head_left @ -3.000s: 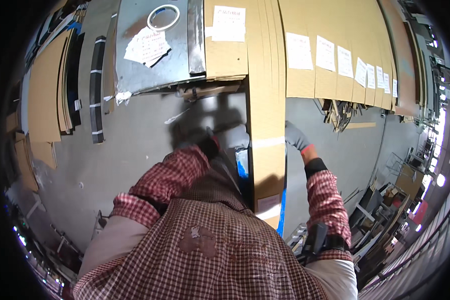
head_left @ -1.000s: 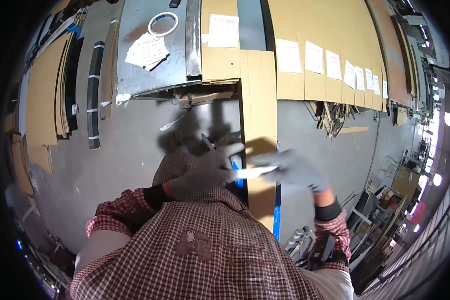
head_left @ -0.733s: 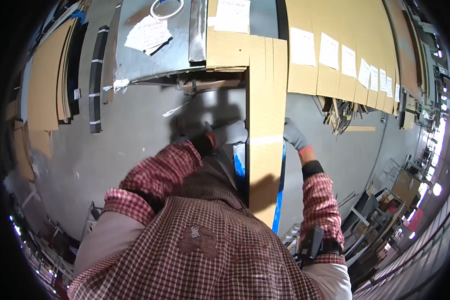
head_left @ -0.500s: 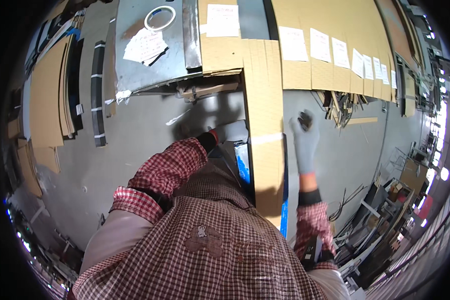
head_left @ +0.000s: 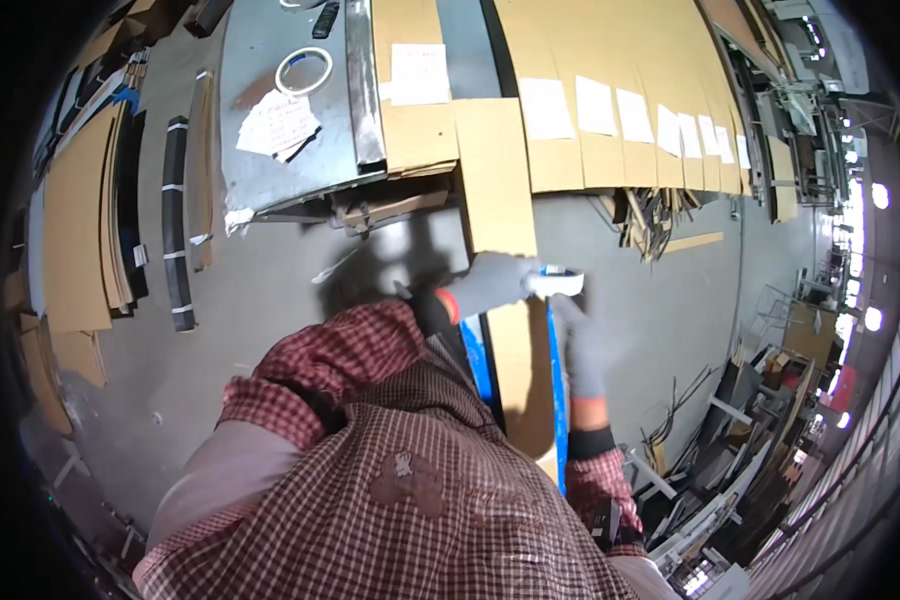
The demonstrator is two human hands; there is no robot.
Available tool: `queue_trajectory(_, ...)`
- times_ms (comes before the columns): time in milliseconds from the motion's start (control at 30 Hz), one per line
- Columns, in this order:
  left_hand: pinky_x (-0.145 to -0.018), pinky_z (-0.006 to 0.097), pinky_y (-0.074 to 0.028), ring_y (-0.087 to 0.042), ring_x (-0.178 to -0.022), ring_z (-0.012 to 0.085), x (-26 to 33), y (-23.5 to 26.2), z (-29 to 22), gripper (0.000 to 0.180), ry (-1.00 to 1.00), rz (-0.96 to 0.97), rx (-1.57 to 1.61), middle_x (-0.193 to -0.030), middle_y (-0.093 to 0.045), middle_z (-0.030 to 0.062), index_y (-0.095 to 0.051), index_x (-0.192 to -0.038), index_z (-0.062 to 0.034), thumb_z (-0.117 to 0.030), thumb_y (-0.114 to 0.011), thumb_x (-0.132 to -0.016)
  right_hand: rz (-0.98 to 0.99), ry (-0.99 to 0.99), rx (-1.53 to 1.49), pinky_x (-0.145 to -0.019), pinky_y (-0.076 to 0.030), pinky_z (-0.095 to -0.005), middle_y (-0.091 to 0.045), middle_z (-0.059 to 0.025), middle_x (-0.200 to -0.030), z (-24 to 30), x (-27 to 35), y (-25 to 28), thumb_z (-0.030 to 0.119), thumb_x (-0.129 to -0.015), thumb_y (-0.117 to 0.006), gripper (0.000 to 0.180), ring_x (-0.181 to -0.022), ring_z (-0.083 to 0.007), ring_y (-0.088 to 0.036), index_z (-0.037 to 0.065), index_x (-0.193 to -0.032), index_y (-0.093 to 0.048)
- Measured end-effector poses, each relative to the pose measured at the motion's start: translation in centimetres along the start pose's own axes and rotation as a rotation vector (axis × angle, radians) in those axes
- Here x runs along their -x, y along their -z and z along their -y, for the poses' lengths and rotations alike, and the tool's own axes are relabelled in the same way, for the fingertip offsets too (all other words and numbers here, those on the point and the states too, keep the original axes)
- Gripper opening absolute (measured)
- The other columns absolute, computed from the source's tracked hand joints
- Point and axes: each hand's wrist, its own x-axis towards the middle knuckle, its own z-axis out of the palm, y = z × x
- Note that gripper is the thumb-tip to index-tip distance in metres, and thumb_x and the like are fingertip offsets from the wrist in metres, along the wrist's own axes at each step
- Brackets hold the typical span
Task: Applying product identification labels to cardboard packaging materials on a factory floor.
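A long, narrow cardboard strip (head_left: 495, 190) runs from the table toward my body, with blue edging along its near sides. My left hand (head_left: 492, 282), in a grey glove, reaches across the strip. Its fingers close on a roll of white tape (head_left: 560, 284) with blue inside, at the strip's right edge. Just below the roll is my right hand (head_left: 585, 345), also gloved. Motion smears its fingers, so their grip is unclear.
Ahead stands a metal-topped table (head_left: 270, 190) bearing another tape ring (head_left: 303, 72) and paper slips (head_left: 278, 125). Labelled cardboard sheets (head_left: 620, 165) lie to its right, above scrap strips (head_left: 650, 225). Cardboard panels (head_left: 80, 220) lean at left; a wrapped dark bundle (head_left: 174, 230) lies nearby.
My left hand has moved from the strip's left side across its top, and the tape roll now shows there. My right hand has come back toward my body and closer to the strip.
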Motion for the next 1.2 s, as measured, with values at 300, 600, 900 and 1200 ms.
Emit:
queue_trajectory(300, -0.054, 0.045, -0.048, -0.064, -0.061, 0.0336, 1.2, -0.2, -0.1, 0.043, -0.057, -0.117, -0.098, -0.070, -0.065, 0.0130, -0.053, -0.122, -0.0126, -0.037, -0.054, -0.087, 0.748, 0.115, 0.756, -0.074, -0.051, -0.0433, -0.066, -0.0246, -0.091, 3.6, -9.6, 3.2, 0.025, -0.085, -0.060, 0.032, -0.084, -0.0413, -0.063, 0.000, -0.106, -0.060)
queue_trajectory(600, -0.061, 0.041, -0.053, -0.068, -0.070, 0.0285, -0.3, 1.5, -1.8, 0.026, -0.066, -0.140, -0.257, -0.085, -0.070, 0.0100, -0.066, -0.090, -0.0056, -0.030, -0.055, -0.089, 0.710, 0.264, 1.534, -0.067, -0.054, -0.0456, -0.071, -0.0136, -0.090, -12.7, -15.7, 7.0, 0.018, -0.083, -0.055, 0.027, -0.082, -0.0324, -0.070, 0.018, -0.105, -0.070)
queue_trajectory(900, -0.079, 0.035, -0.051, -0.065, -0.089, 0.0318, 8.9, -7.3, 2.8, 0.085, 0.182, -0.356, 0.355, -0.113, -0.059, 0.0293, -0.014, -0.146, 0.0054, -0.019, -0.068, -0.085, 0.933, -0.210, 0.890, -0.073, -0.053, -0.0453, -0.069, -0.0177, -0.094, 0.0, -10.2, 2.4, 0.020, -0.079, -0.052, 0.031, -0.088, -0.0370, -0.066, 0.010, -0.104, -0.068)
queue_trajectory(1200, -0.090, 0.038, -0.048, -0.066, -0.089, 0.0278, 6.4, 1.9, 0.9, 0.108, 0.433, 0.139, 0.461, -0.090, -0.066, 0.0219, -0.012, -0.143, 0.0172, -0.051, -0.067, -0.080, 0.729, 0.286, 1.353, -0.066, -0.051, -0.0481, -0.068, -0.0181, -0.084, -7.4, -11.8, 2.1, 0.013, -0.077, -0.054, 0.020, -0.076, -0.0389, -0.065, 0.008, -0.090, -0.069)
